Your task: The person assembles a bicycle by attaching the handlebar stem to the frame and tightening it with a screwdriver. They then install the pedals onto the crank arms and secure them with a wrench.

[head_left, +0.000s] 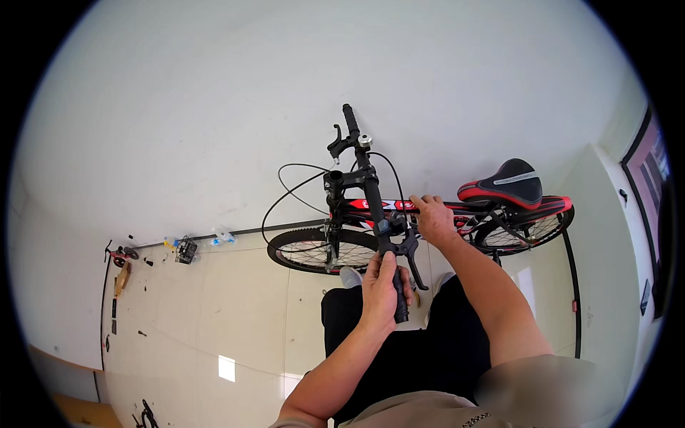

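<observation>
A red and black bicycle (371, 204) stands side-on by the wall, front wheel to the left. My left hand (380, 289) is closed around the black handlebar grip (400, 298) at the near end of the handlebar. Just right of that grip sits a black brake lever (417, 260). My right hand (433, 218) lies over the top tube (389, 205), its fingers curled across it. The far grip (349, 118), with a silver bell (364, 140) near it, points toward the wall. Beyond my right hand is the red and black saddle (505, 184).
Loose cables loop out in front of the handlebar. Along the wall at left lie a small black wire basket (186, 250), a plastic bottle (223, 237) and a small red wheeled item (121, 255). Several small dark parts are scattered on the tiled floor (221, 314). A wall stands close at right.
</observation>
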A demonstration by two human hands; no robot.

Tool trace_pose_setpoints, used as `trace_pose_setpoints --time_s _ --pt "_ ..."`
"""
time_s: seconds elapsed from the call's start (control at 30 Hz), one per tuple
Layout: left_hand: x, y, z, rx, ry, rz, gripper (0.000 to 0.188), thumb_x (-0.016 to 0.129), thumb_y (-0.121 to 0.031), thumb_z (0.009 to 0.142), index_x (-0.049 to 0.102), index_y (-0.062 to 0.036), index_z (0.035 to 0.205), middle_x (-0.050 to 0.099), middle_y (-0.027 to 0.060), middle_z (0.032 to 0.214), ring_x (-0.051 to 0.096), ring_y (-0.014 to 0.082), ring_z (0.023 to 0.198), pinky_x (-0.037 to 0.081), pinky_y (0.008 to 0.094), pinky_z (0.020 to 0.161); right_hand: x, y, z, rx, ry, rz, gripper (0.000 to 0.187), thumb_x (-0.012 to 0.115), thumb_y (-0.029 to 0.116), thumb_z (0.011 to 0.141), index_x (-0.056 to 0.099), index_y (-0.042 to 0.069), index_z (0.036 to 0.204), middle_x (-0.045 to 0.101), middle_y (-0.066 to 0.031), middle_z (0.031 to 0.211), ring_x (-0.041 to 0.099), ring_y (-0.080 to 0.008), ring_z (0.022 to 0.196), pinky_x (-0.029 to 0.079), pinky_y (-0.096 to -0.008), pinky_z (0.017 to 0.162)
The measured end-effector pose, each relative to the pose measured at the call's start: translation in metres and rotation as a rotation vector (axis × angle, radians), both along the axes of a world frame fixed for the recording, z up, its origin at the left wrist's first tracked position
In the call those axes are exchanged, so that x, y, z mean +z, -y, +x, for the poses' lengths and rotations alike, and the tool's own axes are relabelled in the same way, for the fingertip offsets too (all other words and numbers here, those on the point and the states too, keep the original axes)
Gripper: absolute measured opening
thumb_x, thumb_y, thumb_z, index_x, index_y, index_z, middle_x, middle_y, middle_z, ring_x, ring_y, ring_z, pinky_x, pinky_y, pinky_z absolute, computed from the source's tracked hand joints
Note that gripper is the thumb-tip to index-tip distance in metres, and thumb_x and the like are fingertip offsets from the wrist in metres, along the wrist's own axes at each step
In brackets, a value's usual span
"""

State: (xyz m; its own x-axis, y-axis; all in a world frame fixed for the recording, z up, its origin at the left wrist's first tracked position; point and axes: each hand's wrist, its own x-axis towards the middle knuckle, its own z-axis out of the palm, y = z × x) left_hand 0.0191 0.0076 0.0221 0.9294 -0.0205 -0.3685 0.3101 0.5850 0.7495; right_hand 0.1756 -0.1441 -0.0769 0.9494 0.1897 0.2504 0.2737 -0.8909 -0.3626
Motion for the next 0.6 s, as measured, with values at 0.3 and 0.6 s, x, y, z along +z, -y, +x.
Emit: trace_pose_setpoints --time_s 0.3,0.6 --pt "-0.01 0.019 0.005 0.06 -0.029 0.029 0.026 0.054 -0.037 0.103 0.048 -0.0121 0.106 0.058 0.0043 0.072 0.053 0.0135 0.047 0.044 0.0294 0.041 0.002 0.001 0.0 -0.006 -0.021 0.014 0.044 0.067 0.007 0.083 0.057 0.018 0.125 0.062 -0.0087 0.11 0.058 -0.0321 0.111 0.054 -0.0453 0.083" --pt "0.018 -0.033 -0.007 -0.102 -0.101 -0.026 0.023 0.054 -0.036 0.103 0.05 -0.0135 0.107 0.054 0.0052 0.07 0.049 0.0145 0.048 0.039 0.0283 0.04 -0.001 -0.001 0.0 -0.032 -0.02 -0.018 0.043 0.067 0.007 0.084 0.057 0.018 0.124 0.061 -0.0094 0.111 0.057 -0.032 0.112 0.054 -0.0452 0.084"
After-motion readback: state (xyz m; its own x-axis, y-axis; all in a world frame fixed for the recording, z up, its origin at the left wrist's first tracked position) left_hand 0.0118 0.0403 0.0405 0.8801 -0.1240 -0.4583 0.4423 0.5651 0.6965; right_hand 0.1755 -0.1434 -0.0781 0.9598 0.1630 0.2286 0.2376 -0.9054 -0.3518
